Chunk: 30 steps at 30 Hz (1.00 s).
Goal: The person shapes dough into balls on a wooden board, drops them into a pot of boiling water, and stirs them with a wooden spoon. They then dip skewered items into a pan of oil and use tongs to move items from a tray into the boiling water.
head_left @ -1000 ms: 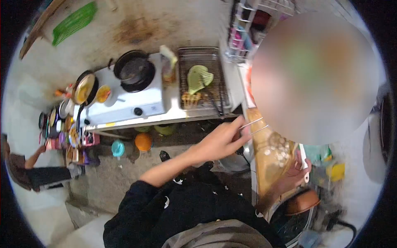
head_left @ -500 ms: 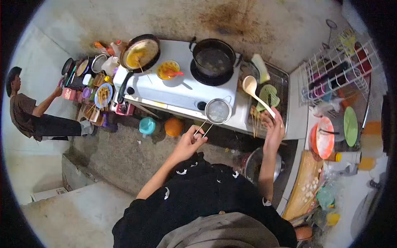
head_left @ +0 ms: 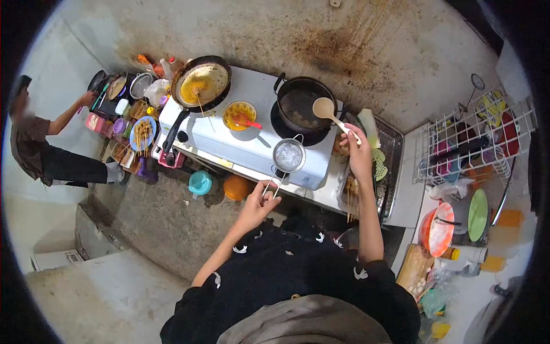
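Note:
My left hand (head_left: pixel 259 205) is closed on the wire handle of a small round strainer (head_left: pixel 289 155), which hangs over the front edge of the white stove (head_left: pixel 252 148). In my right hand (head_left: pixel 359 155) is the handle of a cream ladle (head_left: pixel 324 108), its bowl over the right rim of a dark two-handled pot (head_left: pixel 305 103) on the burner. Left of the pot stands a patterned bowl (head_left: pixel 239 109) with orange contents and a red spoon. A frying pan (head_left: pixel 201 86) with yellow food and a stick sits farther left.
At the far left another person (head_left: pixel 37 137) reaches toward pans beside a blue plate of skewers (head_left: pixel 142 135). A metal tray (head_left: pixel 391 166) lies right of the stove, then a white wire rack (head_left: pixel 475 137). A turquoise pot (head_left: pixel 200 183) stands on the floor.
The ladle has moved left and up, from beside the stove to over the pot's edge. The strainer and my left hand have shifted slightly left. The head view has turned a little.

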### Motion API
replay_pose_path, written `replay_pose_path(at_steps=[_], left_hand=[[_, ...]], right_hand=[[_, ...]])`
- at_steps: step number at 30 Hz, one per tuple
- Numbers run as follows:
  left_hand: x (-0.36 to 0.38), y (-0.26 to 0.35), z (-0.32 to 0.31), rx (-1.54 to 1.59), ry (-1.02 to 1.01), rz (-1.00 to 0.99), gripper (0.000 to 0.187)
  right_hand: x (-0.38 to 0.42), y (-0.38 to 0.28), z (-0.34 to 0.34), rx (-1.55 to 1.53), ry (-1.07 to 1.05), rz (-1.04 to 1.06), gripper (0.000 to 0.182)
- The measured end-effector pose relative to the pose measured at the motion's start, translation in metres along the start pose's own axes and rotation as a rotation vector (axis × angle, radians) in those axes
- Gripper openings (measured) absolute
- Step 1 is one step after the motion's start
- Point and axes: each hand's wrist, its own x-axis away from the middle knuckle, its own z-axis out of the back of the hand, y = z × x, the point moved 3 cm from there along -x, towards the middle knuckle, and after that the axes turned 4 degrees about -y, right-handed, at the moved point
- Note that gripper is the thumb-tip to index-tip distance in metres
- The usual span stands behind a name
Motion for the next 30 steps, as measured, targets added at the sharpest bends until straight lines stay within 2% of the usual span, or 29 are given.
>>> replay_pose_path(at_steps=[2, 5, 6, 8, 10, 12, 14, 16, 18, 19, 20, 22, 26, 28, 30], left_hand=[[-0.006, -0.001, -0.012, 0.073, 0.006, -0.019, 0.026], [-0.013, -0.005, -0.027, 0.1, 0.027, -0.007, 0.034], [-0.015, -0.006, -0.032, 0.102, 0.028, -0.004, 0.034], [-0.02, -0.007, -0.041, 0.18, 0.06, -0.007, 0.033], [-0.023, -0.01, -0.048, 0.189, 0.072, 0.024, 0.034], [-0.024, -0.014, -0.053, 0.078, 0.114, -0.029, 0.035], [-0.022, -0.019, -0.059, 0.151, 0.125, -0.007, 0.035], [-0.019, -0.025, -0.057, 0.063, 0.153, -0.019, 0.034], [-0.017, -0.025, -0.055, 0.066, 0.159, 0.012, 0.032], [-0.016, -0.023, -0.052, 0.069, 0.172, 0.046, 0.031], [-0.015, -0.019, -0.05, 0.066, 0.172, 0.049, 0.031], [-0.016, -0.012, -0.042, 0.028, 0.211, 0.097, 0.029], [-0.018, -0.003, -0.03, 0.014, 0.262, 0.067, 0.028], [-0.018, -0.006, -0.026, 0.009, 0.263, 0.042, 0.028], [-0.017, -0.006, -0.022, 0.003, 0.26, 0.015, 0.028]], right_hand=[[-0.015, 0.004, 0.009, 0.155, -0.109, 0.052, 0.03], [-0.032, 0.0, 0.025, 0.32, -0.144, 0.122, 0.029], [-0.038, -0.003, 0.03, 0.435, -0.16, 0.145, 0.029], [-0.054, -0.003, 0.037, 0.468, -0.191, 0.116, 0.027], [-0.069, -0.004, 0.038, 0.658, -0.213, 0.293, 0.026], [-0.081, -0.001, 0.036, 0.699, -0.214, 0.325, 0.025], [-0.092, 0.008, 0.027, 0.941, -0.265, 0.484, 0.023], [-0.094, 0.006, 0.02, 1.021, -0.273, 0.49, 0.023], [-0.101, 0.007, 0.014, 1.252, -0.353, 0.592, 0.023], [-0.101, 0.003, 0.013, 1.313, -0.334, 0.73, 0.024], [-0.104, 0.002, 0.009, 1.309, -0.334, 0.728, 0.024], [-0.116, -0.001, -0.005, 1.441, -0.435, 0.567, 0.024], [-0.134, -0.004, -0.032, 1.337, -0.439, 0.473, 0.022], [-0.134, -0.002, -0.047, 1.424, -0.393, 0.697, 0.018], [-0.137, 0.009, -0.063, 1.447, -0.381, 0.745, 0.02]])
